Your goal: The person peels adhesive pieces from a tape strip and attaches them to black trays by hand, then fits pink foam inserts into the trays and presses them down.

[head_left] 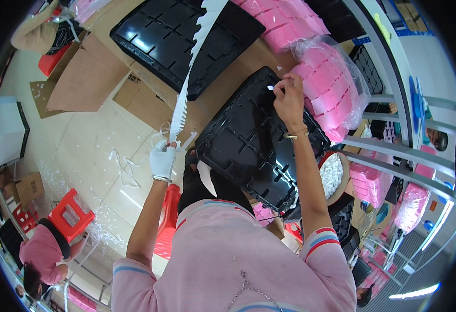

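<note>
My left hand (162,162), in a white glove, is closed on the lower end of a long white strip (192,67) with a row of notched tabs along one edge. The strip rises from my fingers and crosses a far black plastic tray (158,39). Bare and wearing a bracelet, my right hand (289,101) has its fingers pinched over the far right edge of a nearer black plastic tray (238,140). A small white piece (270,88) shows at its fingertips. This tray has raised ridges and lies tilted before me.
Pink stacked sheets in clear plastic (324,78) lie right of the tray. A round container (343,182) holds white bits. Cardboard (87,75) lies at far left, with a red stool (72,214) lower left. Metal rails (405,151) run along the right. Other people sit nearby.
</note>
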{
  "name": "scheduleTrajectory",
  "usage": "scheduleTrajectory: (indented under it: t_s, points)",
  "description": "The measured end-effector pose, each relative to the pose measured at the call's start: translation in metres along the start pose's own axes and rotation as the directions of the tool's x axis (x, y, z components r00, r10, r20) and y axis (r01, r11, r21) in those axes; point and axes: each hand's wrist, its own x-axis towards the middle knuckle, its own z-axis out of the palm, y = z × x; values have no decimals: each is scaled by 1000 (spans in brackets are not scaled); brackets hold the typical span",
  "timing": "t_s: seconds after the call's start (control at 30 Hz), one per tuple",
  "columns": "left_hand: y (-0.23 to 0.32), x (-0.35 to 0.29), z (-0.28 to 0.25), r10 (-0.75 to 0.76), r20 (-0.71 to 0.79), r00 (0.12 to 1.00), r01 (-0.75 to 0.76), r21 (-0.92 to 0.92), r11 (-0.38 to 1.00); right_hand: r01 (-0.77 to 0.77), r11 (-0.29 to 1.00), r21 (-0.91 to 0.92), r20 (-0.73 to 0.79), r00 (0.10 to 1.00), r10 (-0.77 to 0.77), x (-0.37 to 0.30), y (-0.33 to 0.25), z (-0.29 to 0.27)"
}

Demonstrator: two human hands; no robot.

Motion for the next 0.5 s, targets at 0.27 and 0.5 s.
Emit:
scheduleTrajectory:
  t_s: [0.27, 0.5]
  points:
    - [7, 13, -15, 183, 21, 983, -183, 219, 958, -496, 866, -54, -261, 844, 468, -122, 82, -131]
    - [111, -21, 39, 424, -220, 879, -379, 219, 899, -506, 827, -243, -421, 824, 380, -281, 190, -178]
